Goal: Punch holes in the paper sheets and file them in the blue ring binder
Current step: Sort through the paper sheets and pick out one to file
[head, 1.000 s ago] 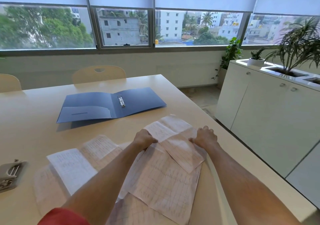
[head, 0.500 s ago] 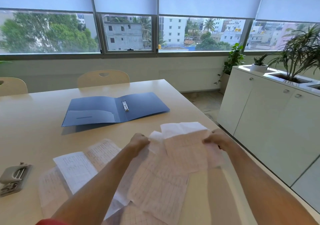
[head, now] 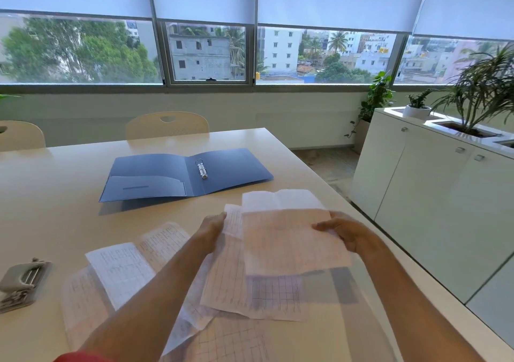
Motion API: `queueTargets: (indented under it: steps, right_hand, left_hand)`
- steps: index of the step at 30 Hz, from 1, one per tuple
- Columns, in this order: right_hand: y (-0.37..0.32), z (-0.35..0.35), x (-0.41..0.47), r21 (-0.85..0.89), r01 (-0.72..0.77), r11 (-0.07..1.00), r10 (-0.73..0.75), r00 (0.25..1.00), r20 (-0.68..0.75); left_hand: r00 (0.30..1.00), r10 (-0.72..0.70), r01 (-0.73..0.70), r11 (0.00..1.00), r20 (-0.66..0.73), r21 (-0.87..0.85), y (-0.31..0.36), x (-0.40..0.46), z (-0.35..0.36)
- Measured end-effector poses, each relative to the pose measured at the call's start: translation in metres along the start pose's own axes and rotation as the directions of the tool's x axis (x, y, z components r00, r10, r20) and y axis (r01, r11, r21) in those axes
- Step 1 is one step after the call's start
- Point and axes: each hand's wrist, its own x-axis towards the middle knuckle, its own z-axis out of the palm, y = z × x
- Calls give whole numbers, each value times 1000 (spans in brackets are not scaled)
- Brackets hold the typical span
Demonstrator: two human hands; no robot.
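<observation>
The blue ring binder (head: 155, 176) lies open on the table, its metal rings (head: 202, 168) at the spine. A creased paper sheet (head: 289, 239) is lifted off the table. My right hand (head: 343, 233) pinches its right edge. My left hand (head: 212, 229) grips the left edge of the papers. Several more printed sheets (head: 122, 272) lie scattered flat below and to the left. A grey hole punch (head: 20, 282) sits at the table's left edge of view.
The beige table (head: 55, 194) has its right edge close to my right arm. Two chairs (head: 167, 125) stand at the far side. A white cabinet (head: 434, 194) with potted plants (head: 484, 91) runs along the right.
Both hands have gone from pressing on the papers to lifting a sheet up off the table. The view has tilted up a little.
</observation>
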Motion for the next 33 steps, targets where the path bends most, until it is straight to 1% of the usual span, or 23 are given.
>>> queueTargets:
  steps: [2, 5, 8, 10, 13, 14, 16, 17, 19, 20, 21, 22, 24, 26, 29, 33]
  right_hand:
    - [13, 17, 2, -49, -66, 997, 66, 998, 3]
    - [30, 43, 1, -136, -100, 986, 99, 995, -15]
    - [38, 59, -2, -222, -55, 973, 59, 998, 12]
    - [39, 63, -4, -262, -52, 964, 52, 999, -4]
    - [38, 60, -2, -300, -30, 953, -8, 992, -124]
    - [37, 59, -1, -278, -20, 960, -27, 986, -164]
    - [33, 57, -1, -165, 12, 986, -47, 976, -213]
    - [30, 57, -3, -95, 28, 995, -47, 978, -202]
    - [25, 54, -6, 94, 60, 994, -51, 994, -101]
    - [23, 52, -7, 207, 60, 976, -53, 998, -42]
    - [22, 50, -8, 289, 68, 955, -65, 998, -20]
    - [20, 49, -9, 341, 94, 935, -89, 996, -30]
    - [14, 46, -14, 338, 191, 922, -163, 981, -109]
    - [6, 42, -20, 280, 278, 919, -241, 957, -160]
    - [-2, 35, -27, 233, 394, 889, -363, 917, -166]
    - [-11, 33, -35, 136, 474, 870, -452, 877, -163]
  left_hand:
    - [999, -52, 52, 998, 4, -47, -3, 2, -2]
    - [998, -65, 65, 998, -1, -9, -7, -2, -2]
    - [1000, -23, 23, 1000, -19, -10, -6, -9, 0]
    - [1000, 4, -5, 999, -28, -32, -5, -11, -1]
    - [999, 44, -44, 997, 0, -61, 3, -17, -7]
    - [998, 61, -59, 996, 25, -71, 6, -19, -8]
    - [987, 126, -115, 988, 100, -107, 12, -26, -10]
    - [973, 177, -157, 978, 147, -137, 15, -29, -10]
    - [932, 283, -243, 952, 228, -186, 20, -34, -7]
    - [910, 327, -281, 939, 256, -201, 24, -38, -6]
    - [893, 357, -305, 928, 274, -213, 29, -41, -4]
    - [885, 370, -313, 922, 284, -227, 34, -45, -2]
    - [884, 364, -300, 922, 292, -244, 42, -49, -2]
    - [874, 370, -295, 919, 314, -261, 45, -52, -6]
    - [876, 392, -313, 905, 280, -286, 45, -54, -10]
    - [904, 385, -309, 888, 183, -342, 45, -56, -9]
